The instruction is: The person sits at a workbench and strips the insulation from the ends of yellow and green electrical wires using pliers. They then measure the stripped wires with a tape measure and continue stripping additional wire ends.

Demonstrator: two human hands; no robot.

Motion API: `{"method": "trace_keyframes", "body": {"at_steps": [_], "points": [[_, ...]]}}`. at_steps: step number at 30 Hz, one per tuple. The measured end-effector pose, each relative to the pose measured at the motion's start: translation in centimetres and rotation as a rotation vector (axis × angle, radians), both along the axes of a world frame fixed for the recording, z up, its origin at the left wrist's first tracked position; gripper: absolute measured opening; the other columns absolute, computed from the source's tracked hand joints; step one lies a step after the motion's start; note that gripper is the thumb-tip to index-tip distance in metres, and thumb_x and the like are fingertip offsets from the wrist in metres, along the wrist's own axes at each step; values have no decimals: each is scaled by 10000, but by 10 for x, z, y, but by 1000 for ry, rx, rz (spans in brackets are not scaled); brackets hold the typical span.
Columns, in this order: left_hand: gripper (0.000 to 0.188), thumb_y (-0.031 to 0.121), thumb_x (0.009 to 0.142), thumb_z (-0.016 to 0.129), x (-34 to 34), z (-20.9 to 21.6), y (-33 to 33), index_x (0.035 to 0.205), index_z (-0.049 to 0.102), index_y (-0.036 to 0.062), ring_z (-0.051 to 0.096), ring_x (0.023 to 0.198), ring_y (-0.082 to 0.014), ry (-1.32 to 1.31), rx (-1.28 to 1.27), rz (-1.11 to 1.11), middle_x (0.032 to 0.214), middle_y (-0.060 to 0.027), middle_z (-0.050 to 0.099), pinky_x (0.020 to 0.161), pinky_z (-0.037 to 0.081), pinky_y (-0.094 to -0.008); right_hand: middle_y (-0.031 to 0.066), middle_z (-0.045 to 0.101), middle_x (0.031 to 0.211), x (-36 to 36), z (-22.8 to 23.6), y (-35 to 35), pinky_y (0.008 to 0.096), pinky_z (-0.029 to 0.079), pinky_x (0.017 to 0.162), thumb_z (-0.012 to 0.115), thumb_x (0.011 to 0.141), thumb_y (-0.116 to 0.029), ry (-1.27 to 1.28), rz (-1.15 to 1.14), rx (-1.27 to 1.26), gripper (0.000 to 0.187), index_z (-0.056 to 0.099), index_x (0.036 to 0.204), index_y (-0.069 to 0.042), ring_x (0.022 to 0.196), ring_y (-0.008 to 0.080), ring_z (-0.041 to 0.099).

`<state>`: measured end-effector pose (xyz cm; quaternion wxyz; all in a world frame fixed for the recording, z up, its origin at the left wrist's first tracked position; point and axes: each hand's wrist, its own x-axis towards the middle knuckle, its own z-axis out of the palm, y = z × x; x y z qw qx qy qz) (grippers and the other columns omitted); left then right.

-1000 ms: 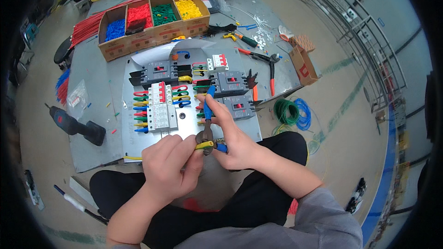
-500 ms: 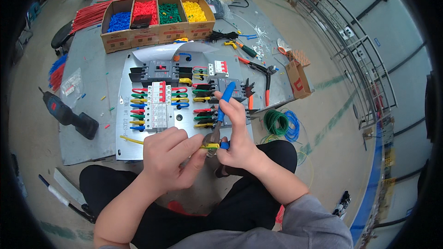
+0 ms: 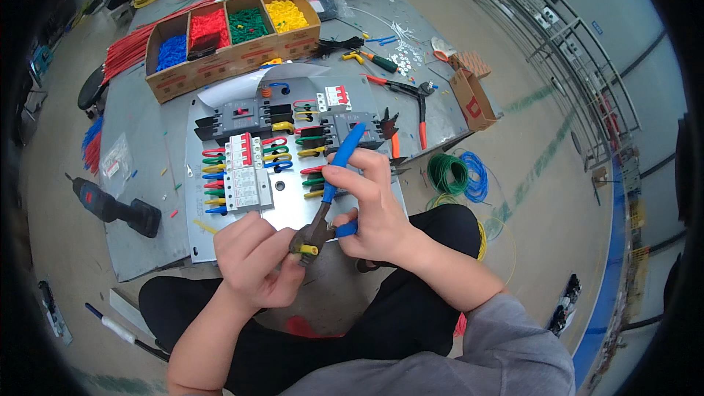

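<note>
My left hand [image 3: 257, 260] is closed on a yellow wire [image 3: 308, 250], whose cut end pokes out past the fingertips. My right hand [image 3: 385, 213] grips a pair of blue-handled pliers [image 3: 343, 158], with the handles spread apart. The dark jaws sit across the wire, right beside my left fingertips; I cannot tell how far they have closed. Just beyond my hands lies a metal mounting plate [image 3: 290, 231]. It carries a row of small breakers [image 3: 243, 169], two larger grey breakers [image 3: 244, 116] [image 3: 352, 130] and short coloured wires.
A divided cardboard box [image 3: 235, 55] of blue, red, green and yellow sleeves stands at the back. A cordless drill [image 3: 117, 209] lies left. Red-handled cutters [image 3: 411, 103] and a screwdriver [image 3: 380, 62] lie right. Green wire coils [image 3: 446, 174] and blue wire coils [image 3: 475, 176] rest on the floor.
The pliers have moved left and slightly down, their jaws now against my left fingertips. Less wire sticks out past the fingers. The whole view has shifted a little.
</note>
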<state>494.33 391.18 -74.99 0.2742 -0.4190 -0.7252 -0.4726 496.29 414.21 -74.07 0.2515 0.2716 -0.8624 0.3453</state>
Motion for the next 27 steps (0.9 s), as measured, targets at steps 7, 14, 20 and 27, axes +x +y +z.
{"method": "trace_keyframes", "body": {"at_steps": [7, 14, 20, 27], "points": [[196, 146, 735, 713, 0, -1, 6, 848, 696, -13, 470, 499, -234, 8, 23, 36, 631, -70, 489, 458, 335, -341, 216, 433, 1324, 0, -6, -1, 521, 460, 960, 719, 613, 124, -39, -5, 9, 982, 390, 1499, -144, 1146, 452, 474], [234, 130, 622, 727, 0, 2, 5, 829, 703, 24, 477, 492, -226, 22, -7, 101, 617, -50, 485, 453, 345, -327, 231, 430, 1287, 0, -18, -12, 511, 465, 960, 703, 642, 117, -68, 14, -25, 960, 355, 1507, -114, 1127, 460, 480], [226, 136, 620, 752, 2, 4, 3, 825, 704, 54, 474, 486, -206, 7, -28, 138, 613, -35, 480, 448, 343, -319, 228, 428, 1276, 0, -24, -16, 521, 443, 984, 691, 654, 99, -97, -15, 8, 907, 370, 1476, -112, 1127, 449, 477], [212, 156, 646, 780, 3, 7, -1, 826, 705, 73, 471, 481, -192, -18, -56, 160, 599, -22, 447, 439, 340, -318, 207, 448, 1368, -5, -23, -25, 509, 331, 1112, 773, 630, -35, 53, -119, 55, 857, 399, 1398, -113, 1317, 469, 433]]}}
